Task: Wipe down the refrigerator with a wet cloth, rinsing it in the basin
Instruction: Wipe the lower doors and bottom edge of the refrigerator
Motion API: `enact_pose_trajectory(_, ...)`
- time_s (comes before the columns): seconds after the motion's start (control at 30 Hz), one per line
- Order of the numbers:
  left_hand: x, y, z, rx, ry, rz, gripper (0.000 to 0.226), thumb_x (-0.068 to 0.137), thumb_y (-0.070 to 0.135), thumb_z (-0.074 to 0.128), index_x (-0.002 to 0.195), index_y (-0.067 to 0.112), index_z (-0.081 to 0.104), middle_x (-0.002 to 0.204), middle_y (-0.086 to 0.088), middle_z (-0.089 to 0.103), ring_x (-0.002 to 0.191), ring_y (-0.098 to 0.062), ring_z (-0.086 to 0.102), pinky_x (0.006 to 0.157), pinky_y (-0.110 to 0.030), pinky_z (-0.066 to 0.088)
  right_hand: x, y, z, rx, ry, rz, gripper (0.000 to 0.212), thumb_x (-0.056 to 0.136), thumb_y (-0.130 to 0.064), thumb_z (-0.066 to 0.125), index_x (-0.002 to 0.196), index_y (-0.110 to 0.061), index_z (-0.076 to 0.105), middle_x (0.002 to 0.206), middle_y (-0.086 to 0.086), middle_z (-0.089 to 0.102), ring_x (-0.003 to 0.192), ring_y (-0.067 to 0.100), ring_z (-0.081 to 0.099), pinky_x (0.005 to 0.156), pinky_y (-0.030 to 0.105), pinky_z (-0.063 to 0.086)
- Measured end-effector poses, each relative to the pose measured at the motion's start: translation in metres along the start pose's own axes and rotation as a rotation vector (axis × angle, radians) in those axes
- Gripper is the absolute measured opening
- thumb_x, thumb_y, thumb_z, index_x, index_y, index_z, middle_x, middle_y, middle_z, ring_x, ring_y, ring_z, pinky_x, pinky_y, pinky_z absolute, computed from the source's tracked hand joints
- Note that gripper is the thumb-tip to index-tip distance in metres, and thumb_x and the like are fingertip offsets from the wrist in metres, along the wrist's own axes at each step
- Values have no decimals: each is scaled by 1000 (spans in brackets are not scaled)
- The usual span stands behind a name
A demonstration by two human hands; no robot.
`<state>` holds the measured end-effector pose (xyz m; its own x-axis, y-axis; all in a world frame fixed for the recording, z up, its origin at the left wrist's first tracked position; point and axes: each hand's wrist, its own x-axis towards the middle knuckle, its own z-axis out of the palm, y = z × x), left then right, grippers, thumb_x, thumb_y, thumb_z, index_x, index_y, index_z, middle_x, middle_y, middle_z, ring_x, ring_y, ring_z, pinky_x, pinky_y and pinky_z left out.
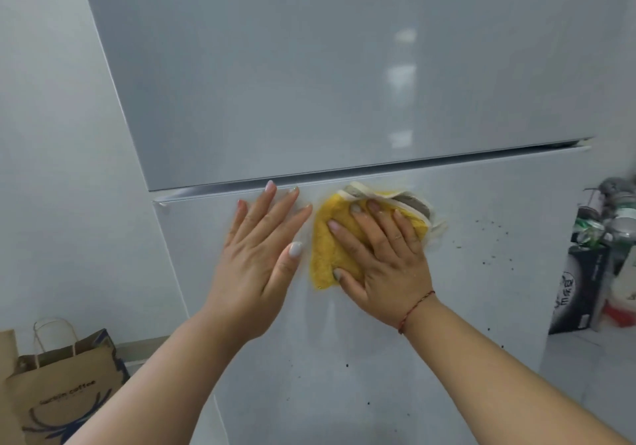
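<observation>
A pale grey refrigerator (309, 83) fills the view, with an upper door and a lower door (361, 358) split by a seam. My right hand (385, 255) presses a yellow cloth (325, 248) with a cream and grey edge flat against the top of the lower door, just under the seam. My left hand (261, 248) lies flat and empty on the same door, immediately left of the cloth, fingers spread. Small dark specks dot the lower door to the right of the cloth and below it. No basin is in view.
A brown paper bag (58, 389) with handles stands on the floor at the lower left, against a white wall. At the right edge, beside the refrigerator, stand a dark box (581, 289) and several bottles and jars (616, 210).
</observation>
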<state>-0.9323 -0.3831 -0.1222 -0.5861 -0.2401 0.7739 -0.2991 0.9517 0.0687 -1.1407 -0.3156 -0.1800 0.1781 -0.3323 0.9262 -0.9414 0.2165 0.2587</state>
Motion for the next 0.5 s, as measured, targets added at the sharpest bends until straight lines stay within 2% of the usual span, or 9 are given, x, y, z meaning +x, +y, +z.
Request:
enact_pose_trajectory(0.13, 5, -4, 10, 188, -82, 44, 58, 103, 50, 11, 149, 26, 35, 160, 9, 20, 151, -14, 2, 120, -46, -4, -17, 49, -7, -12, -20, 186, 61, 93, -59, 35, 147, -31, 29, 150, 6, 25, 141, 30, 24, 118, 48, 16)
enact_pose_trajectory(0.23, 5, -7, 11, 263, -118, 51, 56, 103, 50, 11, 152, 28, 28, 161, 11, 14, 151, -15, 0, 120, -43, -7, -31, 83, -11, -35, -44, 326, 65, 93, -65, 26, 150, -35, 15, 150, 8, 21, 140, 33, 22, 115, 52, 19)
enact_pose_trajectory(0.33, 6, -9, 9, 285, -138, 46, 55, 103, 50, 10, 152, 30, 24, 161, 12, 11, 150, -14, -2, 120, -40, -10, -41, 111, -18, -14, -69, 544, 70, 90, -66, 24, 151, -36, 5, 153, 6, 12, 142, 31, 16, 115, 55, 17)
enact_pose_trajectory(0.4, 5, -9, 9, 290, -154, 47, 55, 103, 50, 10, 153, 30, 23, 162, 12, 10, 150, -14, -4, 120, -40, -10, -42, 114, -21, 31, -31, 691, 72, 92, -63, 24, 152, -27, 9, 154, 4, 8, 143, 30, 12, 114, 58, 17)
enact_pose_trajectory(0.5, 5, -10, 9, 289, -170, 47, 55, 103, 50, 10, 153, 30, 23, 162, 13, 9, 150, -14, -4, 120, -40, -9, -27, 91, -19, 114, 55, 871, 70, 94, -52, 32, 152, -15, 19, 156, 16, 11, 144, 31, 10, 113, 63, 14)
